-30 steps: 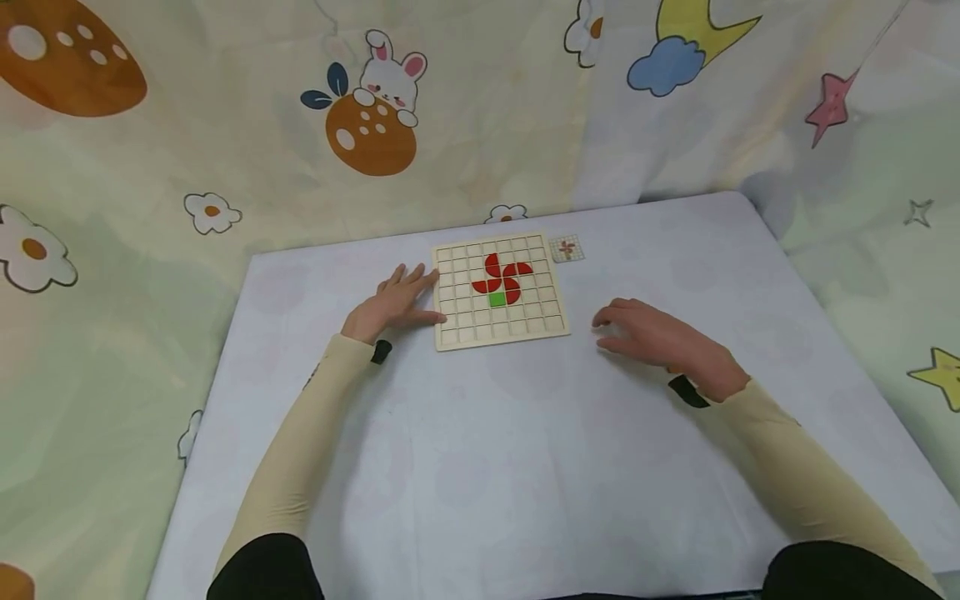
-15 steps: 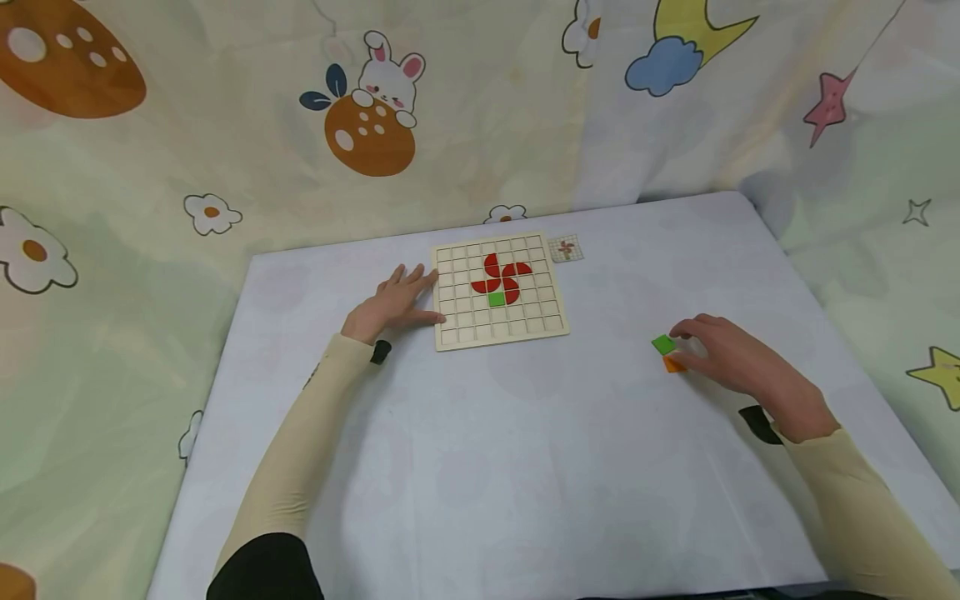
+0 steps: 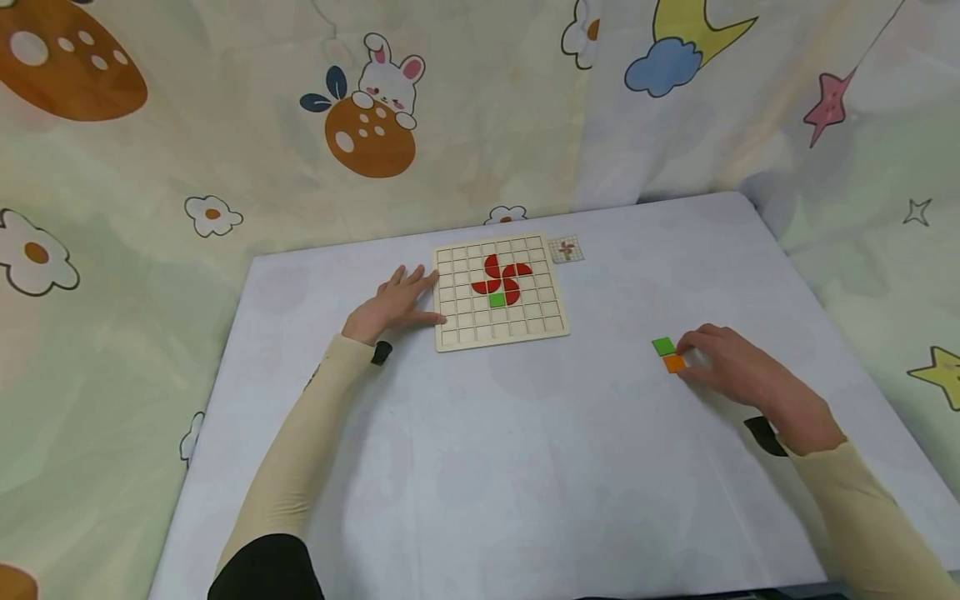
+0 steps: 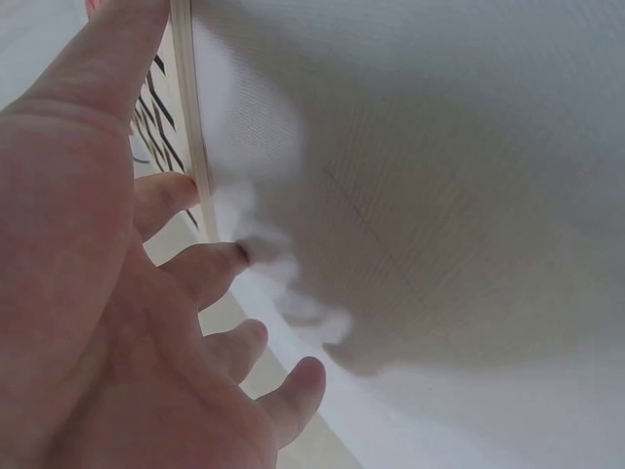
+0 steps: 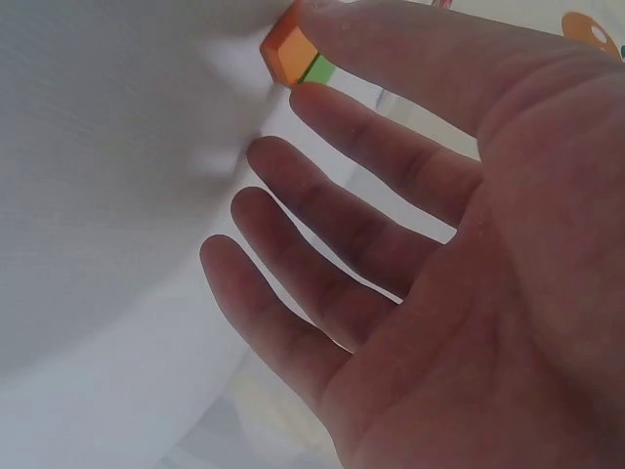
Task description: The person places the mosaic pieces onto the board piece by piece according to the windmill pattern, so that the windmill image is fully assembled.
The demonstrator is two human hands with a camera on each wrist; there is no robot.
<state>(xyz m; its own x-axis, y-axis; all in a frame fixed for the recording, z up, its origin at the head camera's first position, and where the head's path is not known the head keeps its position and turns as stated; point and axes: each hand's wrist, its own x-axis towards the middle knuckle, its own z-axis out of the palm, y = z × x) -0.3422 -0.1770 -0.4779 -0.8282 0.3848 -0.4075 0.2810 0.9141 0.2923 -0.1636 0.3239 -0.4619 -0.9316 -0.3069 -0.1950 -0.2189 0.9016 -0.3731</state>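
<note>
On the white table my left hand (image 3: 390, 307) rests against the left edge of the pale wooden grid board (image 3: 457, 333), fingers spread, with thumb and fingertips at its side (image 4: 191, 127). Four-part red pinwheel pieces (image 3: 491, 267) and one green square (image 3: 497, 300) lie on the grid. My right hand (image 3: 738, 367) is over the table to the right, fingers extended and slightly bent. Its thumb tip is right at an orange tile (image 3: 674, 364), also in the right wrist view (image 5: 291, 51). A green tile (image 3: 663, 346) lies just beyond, close to the index fingertip.
A small pattern card (image 3: 566, 248) with a red figure lies at the board's upper right corner. The white tabletop (image 3: 480, 467) spreads out in front. Behind it hangs a printed cloth (image 3: 480, 108) with cartoon pictures.
My right hand has moved right and toward me, from beside the board to the two tiles, which were hidden beneath it at first. My left hand and the board have not moved.
</note>
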